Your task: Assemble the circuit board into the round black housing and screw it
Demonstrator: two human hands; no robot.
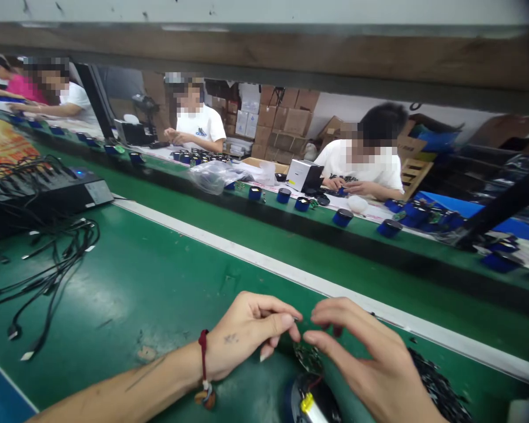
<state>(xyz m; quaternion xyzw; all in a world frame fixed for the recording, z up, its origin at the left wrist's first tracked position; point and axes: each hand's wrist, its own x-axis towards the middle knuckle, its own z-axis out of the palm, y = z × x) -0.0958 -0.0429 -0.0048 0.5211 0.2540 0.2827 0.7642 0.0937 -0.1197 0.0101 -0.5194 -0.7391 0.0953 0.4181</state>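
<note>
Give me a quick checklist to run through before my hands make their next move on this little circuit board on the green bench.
1. Left hand pinching near the circuit board: ok.
2. Right hand fingertips meeting the left: ok.
3. What the fingertips pinch: cannot tell, too small.
4. Yellow-tipped part lying under the board: ok.
5. Loose cables away from the hands: ok.
6. Pile of small dark parts beside the right hand, apart from the board: ok.
</note>
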